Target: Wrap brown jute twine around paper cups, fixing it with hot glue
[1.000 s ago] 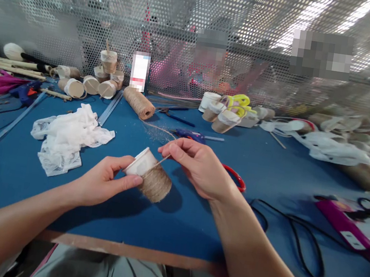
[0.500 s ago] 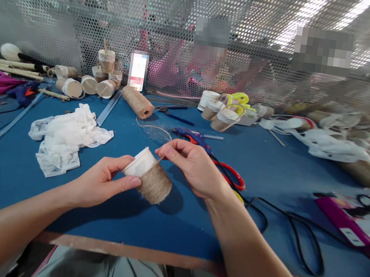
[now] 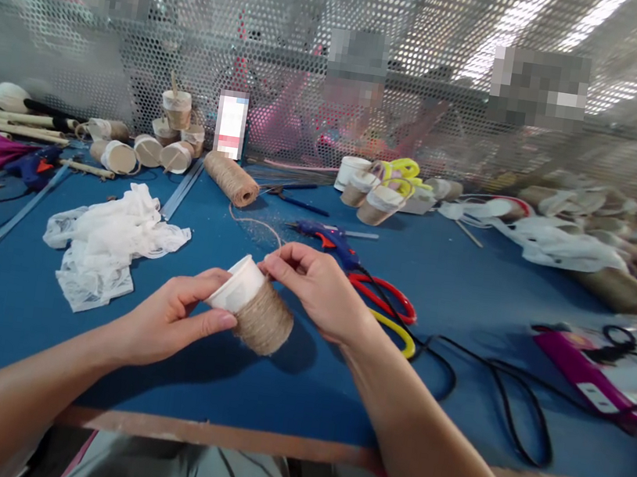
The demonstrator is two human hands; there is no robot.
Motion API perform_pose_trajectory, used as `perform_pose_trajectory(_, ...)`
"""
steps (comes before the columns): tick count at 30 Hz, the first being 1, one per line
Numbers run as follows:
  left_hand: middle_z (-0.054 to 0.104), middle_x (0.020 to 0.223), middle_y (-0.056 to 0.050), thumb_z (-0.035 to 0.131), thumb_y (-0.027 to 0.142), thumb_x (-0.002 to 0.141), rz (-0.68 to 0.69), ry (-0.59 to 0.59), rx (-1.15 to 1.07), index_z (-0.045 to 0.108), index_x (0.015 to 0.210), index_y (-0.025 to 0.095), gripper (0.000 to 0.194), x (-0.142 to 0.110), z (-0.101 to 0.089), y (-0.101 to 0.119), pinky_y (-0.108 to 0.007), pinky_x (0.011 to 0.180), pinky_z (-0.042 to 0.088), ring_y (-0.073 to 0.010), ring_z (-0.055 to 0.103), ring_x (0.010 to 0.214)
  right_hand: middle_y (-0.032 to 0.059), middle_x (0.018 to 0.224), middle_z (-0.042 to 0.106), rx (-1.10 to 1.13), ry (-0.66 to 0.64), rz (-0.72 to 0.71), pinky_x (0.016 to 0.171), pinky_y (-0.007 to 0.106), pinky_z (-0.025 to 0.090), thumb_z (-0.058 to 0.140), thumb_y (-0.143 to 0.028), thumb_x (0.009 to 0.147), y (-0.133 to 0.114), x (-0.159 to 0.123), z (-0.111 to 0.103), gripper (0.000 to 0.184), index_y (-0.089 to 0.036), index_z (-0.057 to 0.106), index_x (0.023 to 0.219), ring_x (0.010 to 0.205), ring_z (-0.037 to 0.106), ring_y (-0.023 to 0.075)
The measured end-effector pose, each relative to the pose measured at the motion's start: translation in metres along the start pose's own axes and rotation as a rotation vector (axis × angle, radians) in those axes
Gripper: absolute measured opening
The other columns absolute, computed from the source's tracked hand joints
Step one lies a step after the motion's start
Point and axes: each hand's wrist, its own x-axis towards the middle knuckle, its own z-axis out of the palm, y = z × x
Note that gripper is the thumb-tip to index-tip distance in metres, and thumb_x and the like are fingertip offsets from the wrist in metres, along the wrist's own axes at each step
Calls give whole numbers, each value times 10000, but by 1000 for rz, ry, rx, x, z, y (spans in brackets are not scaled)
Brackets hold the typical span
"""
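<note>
A white paper cup (image 3: pixel 244 286), its lower part wound with brown twine, lies tilted in my left hand (image 3: pixel 180 314). The thumb presses on the outside near the wound edge, and the fingers reach to the rim. My right hand (image 3: pixel 312 281) pinches the twine (image 3: pixel 264 224) close to the upper side of the cup, at the edge of the winding. From there the strand runs back to a twine spool (image 3: pixel 230 179) lying on the blue table. Behind my right hand is a blue glue gun (image 3: pixel 330 239).
Crumpled white lace (image 3: pixel 110 241) lies to the left. Twine-wrapped cups (image 3: pixel 173 131) are stacked at the back, with others (image 3: pixel 379 204) right of centre. Pliers (image 3: pixel 300 201), red-handled scissors (image 3: pixel 390 296), a purple power strip (image 3: pixel 578 370) and black cables (image 3: pixel 505 367) spread across the table (image 3: pixel 444 272).
My right hand has moved slightly left and closer to the cup's winding, drawing the pinched strand nearer to it. My left hand keeps its hold. The whole view has shifted a little.
</note>
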Motion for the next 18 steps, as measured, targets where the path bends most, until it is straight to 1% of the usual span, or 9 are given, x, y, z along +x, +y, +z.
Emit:
perform_pose_trajectory(5,608,957,-61,507,236,821,45,26,30,617,810,151,140,0,0,0,-243,801,425,-171,538,888,-28,625,501,22,-5,-2,544,242,354,569,-394,726,0,0,3,232,-177,520,661,569,437,98)
perform_pose_trajectory(10,615,937,-76,502,246,822,89,44,91,622,795,147,158,0,-1,-1,-277,817,423,-193,532,903,-43,607,435,-1,-11,-7,510,239,306,521,-408,759,-1,-1,6,244,-183,483,672,546,377,92)
perform_pose_trajectory(14,615,968,-64,503,222,824,107,56,82,621,807,151,138,1,0,-2,-257,832,409,-182,530,923,-45,609,413,-72,-23,-20,508,244,293,465,-410,801,-3,-2,7,259,-190,452,665,550,365,97)
perform_pose_trajectory(18,622,931,-58,514,203,816,109,69,76,615,783,150,119,2,0,-4,-255,827,407,-182,528,923,-38,618,418,-157,-27,-41,536,252,304,408,-382,839,-4,-2,8,259,-196,425,660,581,381,109)
